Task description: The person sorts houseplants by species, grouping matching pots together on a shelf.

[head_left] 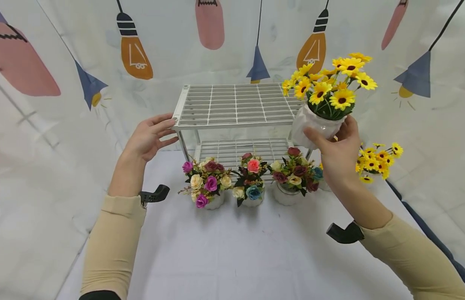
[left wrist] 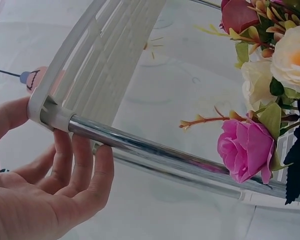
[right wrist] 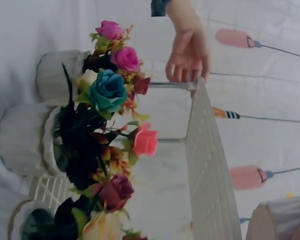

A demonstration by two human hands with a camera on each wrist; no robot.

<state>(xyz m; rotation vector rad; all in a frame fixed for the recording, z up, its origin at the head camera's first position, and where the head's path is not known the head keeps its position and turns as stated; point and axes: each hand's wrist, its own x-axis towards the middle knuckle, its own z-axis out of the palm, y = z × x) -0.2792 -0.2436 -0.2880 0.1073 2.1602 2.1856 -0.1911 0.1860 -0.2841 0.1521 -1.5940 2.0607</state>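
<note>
white cloth covers the table (head_left: 255,250). right hand (head_left: 339,156) grips the sunflower pot (head_left: 311,123) at the rack's (head_left: 236,104) right near corner; left hand (head_left: 147,137), fingers straight, steadies the left corner. probably best to keep the pot upright and clear of the edge.

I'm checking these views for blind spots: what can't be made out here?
- Sunflower pot: the right hand covers its base in the head view; the right wrist view cuts it off at the corner.
- Second sunflower pot: its lower part is behind the right forearm.
- Left hand: its thumb is behind the rack corner in the left wrist view.
</note>
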